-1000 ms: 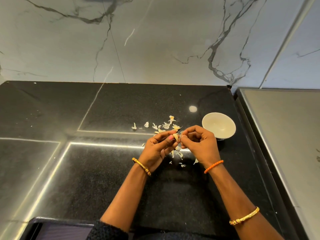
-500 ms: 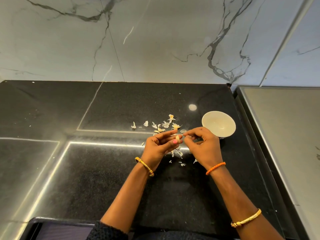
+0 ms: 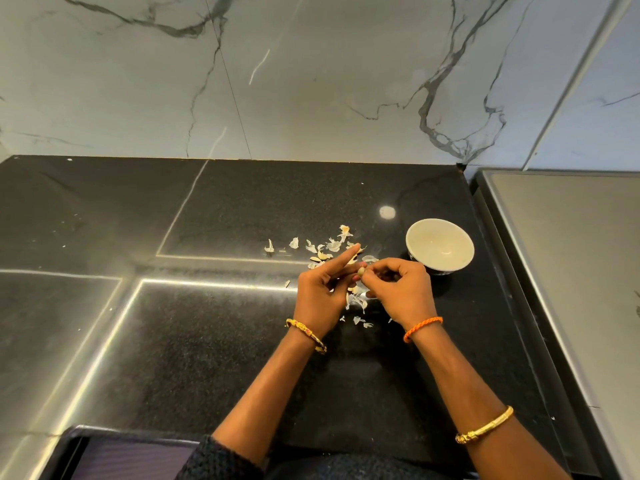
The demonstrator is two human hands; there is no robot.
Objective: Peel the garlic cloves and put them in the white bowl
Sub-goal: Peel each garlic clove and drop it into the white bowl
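Black polished stone, the countertop, lies under both your forearms, which reach forward and meet over its middle. Your left hand is turned palm inward with the index finger stretched out straight toward the far wall, while the other fingers curl in toward the garlic clove. Your right hand arches over from the other side, knuckles up, its thumb and fingertips pinching that small pale clove where the two hands meet. The clove is held above the countertop, just short of the white bowl, which stands upright beyond your right hand and close to it. Papery garlic skins lie scattered on the stone beyond and beneath your hands. An orange braided band circles your right wrist, and a gold bangle your left.
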